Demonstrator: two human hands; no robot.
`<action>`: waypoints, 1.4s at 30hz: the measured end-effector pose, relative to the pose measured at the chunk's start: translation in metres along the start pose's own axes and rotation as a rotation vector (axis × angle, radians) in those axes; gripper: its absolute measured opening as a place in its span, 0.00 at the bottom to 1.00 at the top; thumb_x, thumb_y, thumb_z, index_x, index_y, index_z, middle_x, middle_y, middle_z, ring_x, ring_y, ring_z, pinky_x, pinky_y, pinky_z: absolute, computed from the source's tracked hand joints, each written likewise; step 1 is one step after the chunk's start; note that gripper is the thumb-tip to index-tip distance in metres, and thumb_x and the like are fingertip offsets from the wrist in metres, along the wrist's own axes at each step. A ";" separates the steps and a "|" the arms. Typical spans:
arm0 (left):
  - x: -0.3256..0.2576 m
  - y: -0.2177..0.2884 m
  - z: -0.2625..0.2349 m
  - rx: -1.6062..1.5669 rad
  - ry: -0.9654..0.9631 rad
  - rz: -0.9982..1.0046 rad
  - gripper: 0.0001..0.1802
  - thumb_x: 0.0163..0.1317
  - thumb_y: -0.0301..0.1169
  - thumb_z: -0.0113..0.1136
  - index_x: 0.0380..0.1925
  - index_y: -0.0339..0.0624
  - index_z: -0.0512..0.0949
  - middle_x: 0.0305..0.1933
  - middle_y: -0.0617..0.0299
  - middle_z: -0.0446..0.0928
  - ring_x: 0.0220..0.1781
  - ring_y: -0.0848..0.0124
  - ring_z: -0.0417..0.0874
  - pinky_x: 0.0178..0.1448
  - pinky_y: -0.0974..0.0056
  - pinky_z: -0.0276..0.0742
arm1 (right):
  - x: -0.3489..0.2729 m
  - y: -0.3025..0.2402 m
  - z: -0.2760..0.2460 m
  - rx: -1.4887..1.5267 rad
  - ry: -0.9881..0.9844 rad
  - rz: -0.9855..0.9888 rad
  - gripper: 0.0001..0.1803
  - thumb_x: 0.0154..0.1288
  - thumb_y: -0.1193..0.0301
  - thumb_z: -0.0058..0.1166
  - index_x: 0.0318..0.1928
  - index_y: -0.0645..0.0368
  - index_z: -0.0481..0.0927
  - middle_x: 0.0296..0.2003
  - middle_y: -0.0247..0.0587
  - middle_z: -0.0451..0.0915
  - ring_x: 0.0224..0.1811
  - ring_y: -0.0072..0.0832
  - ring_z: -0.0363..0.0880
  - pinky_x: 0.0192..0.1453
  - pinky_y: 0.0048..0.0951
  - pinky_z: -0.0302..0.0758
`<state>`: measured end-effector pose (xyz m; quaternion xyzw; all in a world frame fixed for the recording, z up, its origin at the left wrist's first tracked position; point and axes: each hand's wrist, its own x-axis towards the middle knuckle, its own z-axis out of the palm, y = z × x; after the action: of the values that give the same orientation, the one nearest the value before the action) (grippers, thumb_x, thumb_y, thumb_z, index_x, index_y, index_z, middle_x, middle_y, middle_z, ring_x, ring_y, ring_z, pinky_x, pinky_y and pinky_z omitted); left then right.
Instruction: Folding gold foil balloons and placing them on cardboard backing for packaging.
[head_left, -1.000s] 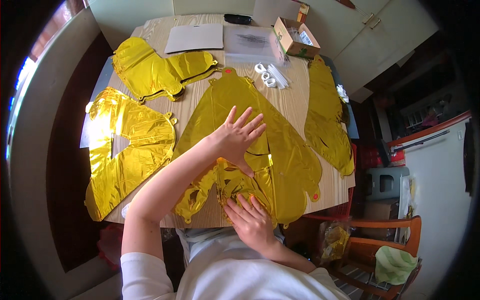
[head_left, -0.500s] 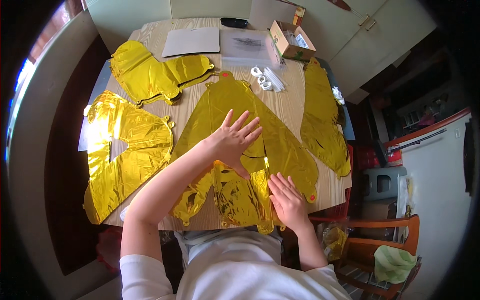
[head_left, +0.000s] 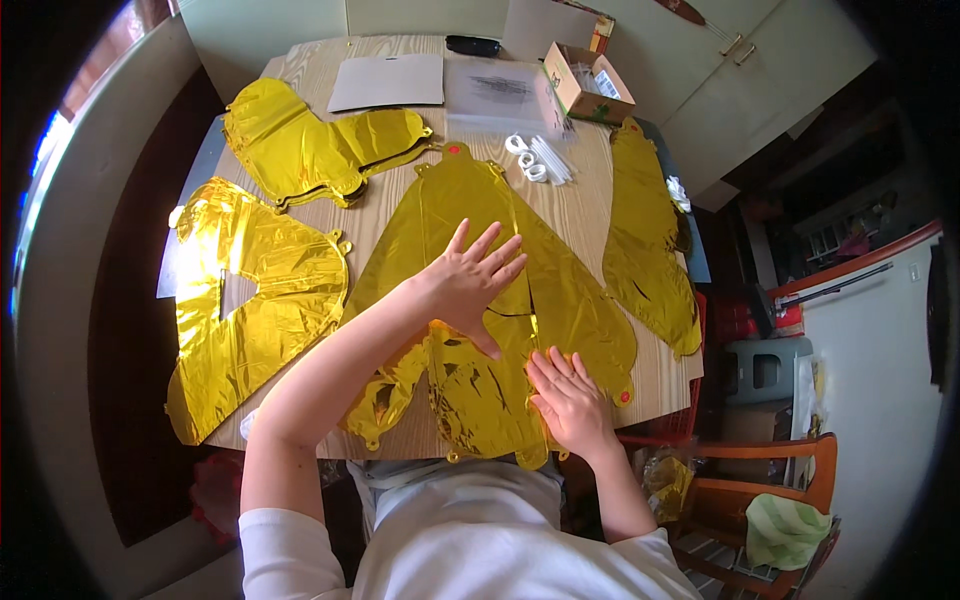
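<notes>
A large flat gold foil balloon (head_left: 585,320) lies along the middle of the table's (head_left: 580,215) near edge, narrowing toward the far edge, with a red spot on its far tip and another near its right side. The left hand (head_left: 472,285) is spread wide, palm down, over the balloon's middle, gripping nothing. The right hand (head_left: 570,398) is also flat and palm down over its near right part, fingers nearly together and thumb apart, likewise gripping nothing.

A second foil balloon (head_left: 285,260) with a cut-out gap lies by the table's left edge, and a layered foil stack (head_left: 290,145) bends across the far left corner. A long foil piece (head_left: 648,235) runs along the right edge. Beyond the large balloon's tip are white ribbon rolls (head_left: 532,172), just beside slim white sticks (head_left: 552,160). Nearer the far edge are a pale grey sheet (head_left: 388,82), a clear plastic bag (head_left: 500,100), a black case (head_left: 472,46) and, toward the far right corner, an open cardboard box (head_left: 605,106).
</notes>
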<state>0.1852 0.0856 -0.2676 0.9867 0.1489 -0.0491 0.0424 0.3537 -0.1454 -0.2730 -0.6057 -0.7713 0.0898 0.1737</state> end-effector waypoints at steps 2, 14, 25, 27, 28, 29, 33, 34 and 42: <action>0.000 0.000 0.000 -0.006 0.003 0.000 0.79 0.31 0.84 0.55 0.74 0.35 0.48 0.80 0.46 0.43 0.81 0.44 0.39 0.78 0.32 0.34 | 0.000 0.001 0.001 -0.008 -0.008 -0.003 0.26 0.69 0.64 0.55 0.66 0.54 0.72 0.67 0.37 0.71 0.71 0.41 0.65 0.74 0.51 0.60; 0.000 0.001 -0.002 -0.001 -0.017 -0.003 0.79 0.32 0.83 0.56 0.74 0.34 0.48 0.80 0.45 0.42 0.81 0.43 0.39 0.77 0.32 0.35 | 0.019 0.018 -0.018 -0.156 -0.263 -0.029 0.50 0.54 0.34 0.53 0.72 0.48 0.64 0.73 0.35 0.60 0.78 0.49 0.49 0.77 0.60 0.46; 0.001 -0.001 0.006 -0.019 0.037 0.133 0.74 0.41 0.80 0.53 0.74 0.30 0.47 0.80 0.45 0.43 0.82 0.53 0.42 0.79 0.37 0.37 | 0.034 0.018 -0.031 -0.272 -0.476 -0.047 0.81 0.26 0.24 0.59 0.77 0.59 0.42 0.78 0.44 0.44 0.80 0.52 0.37 0.78 0.61 0.36; 0.000 0.001 0.014 -0.040 0.052 0.137 0.72 0.45 0.79 0.52 0.73 0.29 0.48 0.80 0.45 0.44 0.82 0.54 0.42 0.80 0.39 0.39 | 0.036 0.016 -0.031 -0.270 -0.498 -0.038 0.82 0.25 0.24 0.61 0.77 0.59 0.41 0.78 0.45 0.44 0.80 0.52 0.36 0.78 0.61 0.35; -0.001 0.006 0.012 -0.021 0.036 0.117 0.71 0.46 0.78 0.51 0.73 0.29 0.48 0.80 0.45 0.44 0.82 0.53 0.43 0.80 0.41 0.39 | 0.035 0.016 -0.032 -0.280 -0.494 -0.042 0.82 0.25 0.24 0.61 0.77 0.60 0.42 0.78 0.45 0.44 0.80 0.52 0.36 0.78 0.61 0.36; -0.001 0.009 0.011 -0.002 0.019 0.097 0.70 0.47 0.78 0.51 0.73 0.29 0.48 0.80 0.45 0.44 0.81 0.52 0.43 0.80 0.42 0.40 | 0.035 0.016 -0.032 -0.289 -0.490 -0.045 0.82 0.25 0.24 0.62 0.77 0.60 0.42 0.78 0.45 0.44 0.80 0.52 0.37 0.78 0.62 0.37; -0.005 0.018 0.003 -0.024 0.048 0.052 0.67 0.46 0.78 0.51 0.75 0.41 0.50 0.79 0.44 0.46 0.80 0.46 0.44 0.78 0.36 0.40 | 0.035 0.016 -0.032 -0.318 -0.484 -0.064 0.83 0.25 0.24 0.62 0.77 0.61 0.42 0.78 0.44 0.43 0.80 0.52 0.36 0.77 0.63 0.37; -0.006 0.021 -0.002 -0.021 0.041 0.043 0.66 0.45 0.78 0.52 0.75 0.45 0.50 0.79 0.44 0.46 0.80 0.44 0.45 0.78 0.35 0.40 | 0.035 0.016 -0.032 -0.320 -0.489 -0.062 0.82 0.26 0.24 0.62 0.77 0.60 0.42 0.78 0.44 0.43 0.80 0.52 0.36 0.77 0.63 0.37; -0.003 0.022 0.003 -0.004 0.065 0.044 0.66 0.40 0.80 0.55 0.76 0.56 0.52 0.79 0.44 0.47 0.80 0.40 0.43 0.76 0.29 0.39 | 0.017 0.018 -0.034 -0.247 -0.431 -0.123 0.76 0.32 0.24 0.60 0.76 0.58 0.47 0.77 0.43 0.46 0.79 0.51 0.37 0.78 0.63 0.35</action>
<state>0.1883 0.0631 -0.2685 0.9908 0.1284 -0.0157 0.0406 0.3794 -0.1274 -0.2448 -0.5412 -0.8310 0.1112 -0.0649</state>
